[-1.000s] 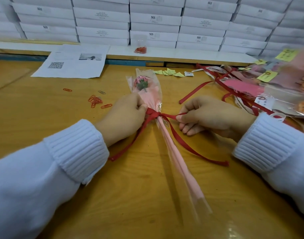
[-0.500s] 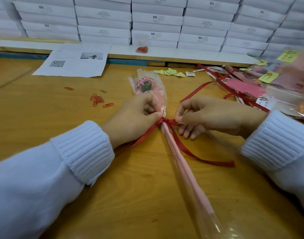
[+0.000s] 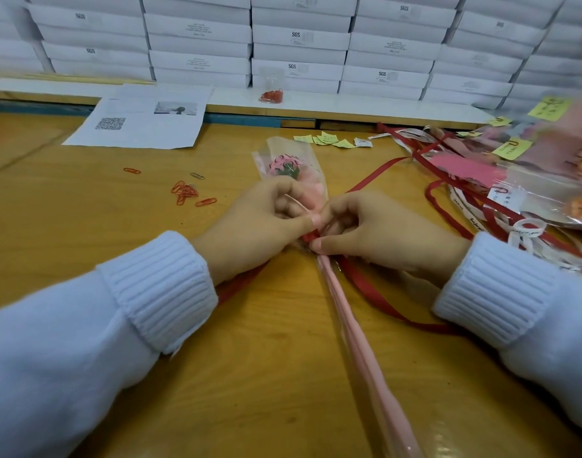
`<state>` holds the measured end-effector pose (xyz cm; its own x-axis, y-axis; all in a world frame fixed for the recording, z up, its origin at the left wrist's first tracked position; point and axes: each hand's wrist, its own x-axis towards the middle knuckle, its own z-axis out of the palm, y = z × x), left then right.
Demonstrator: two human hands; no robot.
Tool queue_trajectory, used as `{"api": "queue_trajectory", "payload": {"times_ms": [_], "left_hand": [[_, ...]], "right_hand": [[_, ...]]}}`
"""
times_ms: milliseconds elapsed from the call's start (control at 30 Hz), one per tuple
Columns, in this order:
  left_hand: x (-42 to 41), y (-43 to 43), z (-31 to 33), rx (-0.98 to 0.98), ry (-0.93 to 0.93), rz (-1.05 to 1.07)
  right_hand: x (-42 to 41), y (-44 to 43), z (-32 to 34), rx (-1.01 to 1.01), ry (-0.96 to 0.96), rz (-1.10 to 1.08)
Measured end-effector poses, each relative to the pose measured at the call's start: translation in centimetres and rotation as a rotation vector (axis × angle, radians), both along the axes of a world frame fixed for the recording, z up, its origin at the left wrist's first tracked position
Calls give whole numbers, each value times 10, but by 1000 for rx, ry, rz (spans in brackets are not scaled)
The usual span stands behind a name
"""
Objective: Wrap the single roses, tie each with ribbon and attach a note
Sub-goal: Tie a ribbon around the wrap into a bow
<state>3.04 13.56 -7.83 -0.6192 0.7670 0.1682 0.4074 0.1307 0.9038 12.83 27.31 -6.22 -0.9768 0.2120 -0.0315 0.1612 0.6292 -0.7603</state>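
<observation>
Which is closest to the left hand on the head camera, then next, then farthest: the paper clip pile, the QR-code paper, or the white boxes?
1. paper clip pile, just left of the left hand.
2. QR-code paper, farther back left.
3. white boxes, stacked at the back.

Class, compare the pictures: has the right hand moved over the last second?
Yes. The right hand has shifted left, toward the paper clips, and now meets the left hand at the red ribbon.

"sgs" printed on the stacked white boxes (image 3: 296,36)
</observation>
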Motion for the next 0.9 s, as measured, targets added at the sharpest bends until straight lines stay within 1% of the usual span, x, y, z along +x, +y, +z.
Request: {"api": "queue_trajectory", "payload": {"times_ms": [133, 200, 267, 300, 367, 433, 533, 633, 700, 767, 900], "left_hand": [[0, -1, 3, -4, -157, -47], [-3, -2, 9, -20, -369, -102], [-9, -4, 16, -105, -583, -199], [-12, -5, 19, -146, -641, -240], [-15, -7, 24, -200, -660, -285], [-14, -7, 25, -247, -582, -281], [-12, -6, 24, -317, -348, -214], [-11, -7, 21, -279, -195, -122], [-11, -7, 19, -226, -144, -76], [-9, -7, 15, -176, -101, -36], [-5, -3, 7, -201, 209, 73]], "right_hand": [[1, -2, 1, 22, -20, 6], [1, -4, 2, 45, -22, 6], [1, -5, 3, 64, -25, 11], [1, -5, 4, 74, -29, 16], [0, -6, 4, 88, -37, 29], [0, -5, 3, 89, -36, 35], [1, -2, 3, 78, -47, 46], [2, 4, 5, 1, -95, 77], [3, 7, 7, -46, -116, 90], [4, 9, 7, -48, -118, 93], [3, 6, 6, 5, -113, 85]]}}
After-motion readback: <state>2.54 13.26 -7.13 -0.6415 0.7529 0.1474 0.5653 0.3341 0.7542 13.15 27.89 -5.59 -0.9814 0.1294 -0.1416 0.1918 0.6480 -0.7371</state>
